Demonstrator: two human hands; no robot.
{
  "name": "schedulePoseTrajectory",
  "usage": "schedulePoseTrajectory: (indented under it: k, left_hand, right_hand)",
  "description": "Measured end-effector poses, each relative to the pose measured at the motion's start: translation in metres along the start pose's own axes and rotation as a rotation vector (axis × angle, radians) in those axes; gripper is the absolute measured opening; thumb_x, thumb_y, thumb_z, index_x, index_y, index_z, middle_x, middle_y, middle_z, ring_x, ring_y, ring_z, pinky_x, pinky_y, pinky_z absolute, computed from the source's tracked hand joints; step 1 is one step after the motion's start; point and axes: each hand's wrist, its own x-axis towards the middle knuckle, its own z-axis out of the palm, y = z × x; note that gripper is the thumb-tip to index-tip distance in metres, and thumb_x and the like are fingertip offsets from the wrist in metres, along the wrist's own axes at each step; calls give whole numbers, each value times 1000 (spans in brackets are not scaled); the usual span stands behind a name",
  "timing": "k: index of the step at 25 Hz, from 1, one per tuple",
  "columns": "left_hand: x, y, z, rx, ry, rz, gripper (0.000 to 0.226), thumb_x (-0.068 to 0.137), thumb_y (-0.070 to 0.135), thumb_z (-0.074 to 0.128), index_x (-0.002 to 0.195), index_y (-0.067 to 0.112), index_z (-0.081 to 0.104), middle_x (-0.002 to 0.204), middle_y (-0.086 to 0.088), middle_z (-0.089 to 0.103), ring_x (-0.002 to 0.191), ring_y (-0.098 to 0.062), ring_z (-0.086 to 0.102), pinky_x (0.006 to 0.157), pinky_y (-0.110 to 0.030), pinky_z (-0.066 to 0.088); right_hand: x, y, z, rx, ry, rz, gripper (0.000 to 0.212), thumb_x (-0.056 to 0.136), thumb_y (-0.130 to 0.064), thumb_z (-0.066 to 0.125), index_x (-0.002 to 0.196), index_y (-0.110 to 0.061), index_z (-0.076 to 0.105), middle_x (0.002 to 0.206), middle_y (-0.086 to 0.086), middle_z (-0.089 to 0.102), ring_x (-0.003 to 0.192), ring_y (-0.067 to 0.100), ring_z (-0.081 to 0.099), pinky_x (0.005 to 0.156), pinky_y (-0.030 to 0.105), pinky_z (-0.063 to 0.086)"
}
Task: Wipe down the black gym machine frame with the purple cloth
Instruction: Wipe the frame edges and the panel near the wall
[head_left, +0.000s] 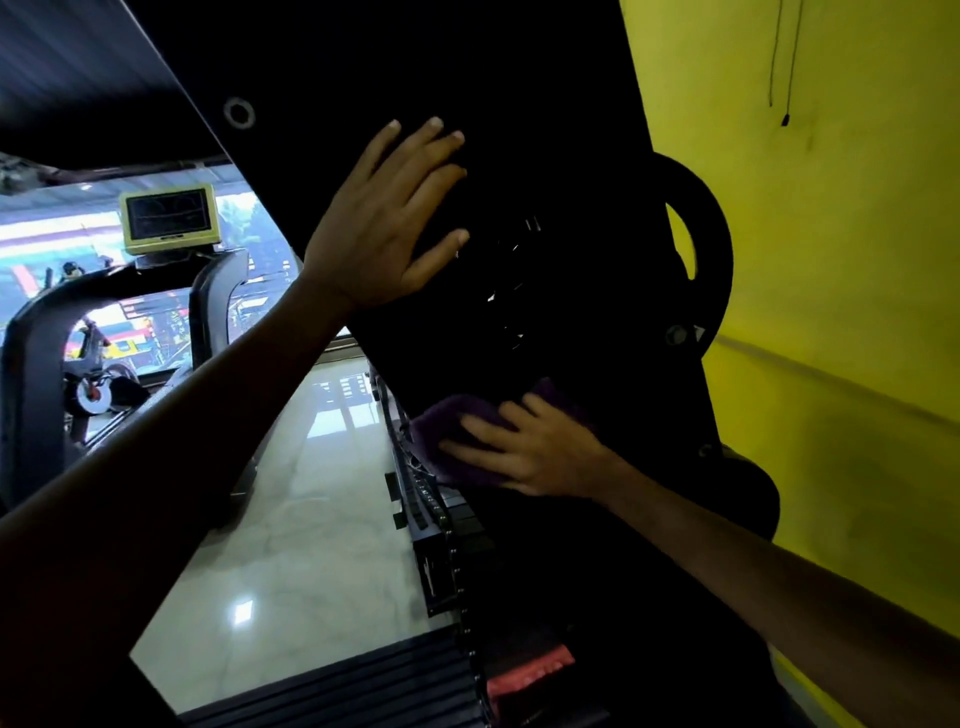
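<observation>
On the black machine frame (561, 171), the purple cloth (457, 431) is pressed by the right hand (535, 447) with spread fingers; the left hand (384, 218) is laid flat, holding nothing.

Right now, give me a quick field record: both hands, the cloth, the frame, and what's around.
left hand: flat, fingers straight, pressed on the black frame, up high
right hand: lower down, fingers spread, pressing the purple cloth against the frame
cloth: bunched, partly under the right hand
frame: dark, tilted in view, round bolt near its upper left edge
right of frame: yellow wall
left background: machine with a small screen, glossy tiled floor
</observation>
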Motion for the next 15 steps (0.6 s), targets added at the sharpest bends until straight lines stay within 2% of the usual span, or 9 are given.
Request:
schedulePoseTrajectory:
  k: [2, 4, 6, 9, 11, 12, 13, 14, 15]
  left_hand:
    - [-1, -1, 5, 51, 23, 43, 47, 98, 37, 45, 122, -3, 52, 140, -21, 47, 135, -33, 37, 113, -46, 21]
    - [-2, -1, 5, 73, 27, 65, 46, 99, 37, 46, 122, -2, 51, 140, -21, 47, 135, -33, 38, 113, -47, 22]
    - [-1, 0, 6, 83, 19, 60, 46, 99, 38, 45, 122, -2, 51, 141, -21, 46, 136, -34, 37, 113, -47, 21]
    - [-1, 1, 6, 108, 7, 43, 47, 99, 38, 45, 122, -2, 52, 141, -22, 46, 136, -35, 37, 113, -46, 19]
    - [-2, 1, 6, 123, 3, 39, 46, 99, 37, 46, 121, -2, 51, 141, -22, 46, 135, -35, 37, 113, -45, 19]
    - [-1, 1, 6, 129, 2, 35, 45, 98, 37, 46, 121, -2, 51, 141, -22, 46, 136, -35, 36, 113, -45, 19]
    - [-1, 1, 5, 124, -1, 32, 45, 98, 36, 45, 121, -2, 51, 141, -21, 45, 136, -34, 36, 113, -45, 18]
    - [0, 0, 5, 111, -5, 28, 44, 98, 36, 44, 122, -1, 50, 141, -21, 45, 136, -34, 35, 113, -44, 18]
    - [0, 1, 5, 96, -9, 24, 44, 98, 35, 44, 122, -1, 50, 141, -22, 45, 136, -34, 35, 113, -44, 18]
  right_hand:
    - [-27, 41, -1, 5, 46, 131, 52, 91, -47, 37, 139, -25, 34, 127, 7, 39, 84, 27, 40, 69, 36, 31]
    - [-48, 67, 0, 3, 149, 399, 47, 98, -46, 34, 139, -25, 35, 125, 10, 40, 84, 30, 43, 67, 36, 39]
    - [-51, 66, 3, 32, 249, 804, 51, 96, -50, 42, 138, -20, 39, 128, 12, 42, 96, 33, 48, 75, 40, 46]
    - [-7, 33, 5, 149, 467, 1539, 60, 95, -54, 40, 134, -9, 51, 128, 20, 49, 114, 34, 49, 89, 43, 44]
    - [35, 8, 4, 226, 547, 1782, 63, 93, -52, 43, 134, -5, 52, 127, 22, 50, 114, 35, 50, 91, 45, 46]
    - [50, -2, 1, 257, 516, 1776, 62, 92, -51, 44, 135, -7, 50, 127, 22, 50, 112, 33, 48, 91, 44, 44]
    - [58, -12, -2, 261, 435, 1671, 61, 92, -51, 43, 136, -10, 48, 128, 20, 49, 109, 30, 47, 88, 40, 41]
    - [57, -23, -3, 240, 338, 1450, 58, 94, -53, 40, 137, -14, 44, 130, 18, 47, 102, 29, 46, 82, 38, 39]
    - [45, -33, -1, 175, 246, 1134, 55, 95, -53, 37, 137, -18, 42, 130, 15, 43, 95, 29, 47, 75, 36, 37]
